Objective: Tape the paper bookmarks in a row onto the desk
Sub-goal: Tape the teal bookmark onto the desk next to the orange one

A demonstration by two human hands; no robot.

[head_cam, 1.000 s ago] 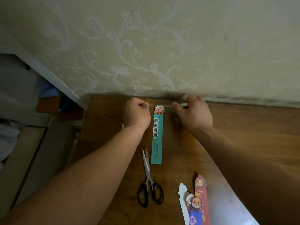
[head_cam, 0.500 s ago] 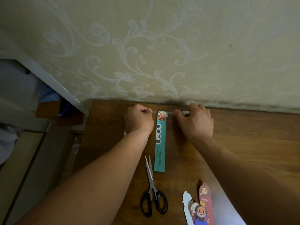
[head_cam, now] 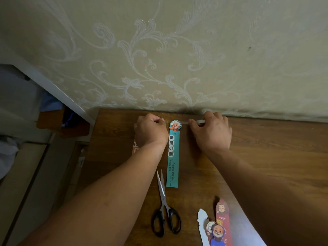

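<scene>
Tape strip (head_cam: 184, 122): taut across teal bookmark (head_cam: 172, 157) head, to stick flat.
Left hand (head_cam: 150, 130): pinches left end.
Right hand (head_cam: 211, 131): pinches right end.

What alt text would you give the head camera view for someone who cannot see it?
A person's left hand and right hand hold a strip of tape stretched across the top of a teal bookmark lying on a wooden desk by a patterned wall. Scissors lie nearer the person, and more bookmarks are piled to their right.
</scene>
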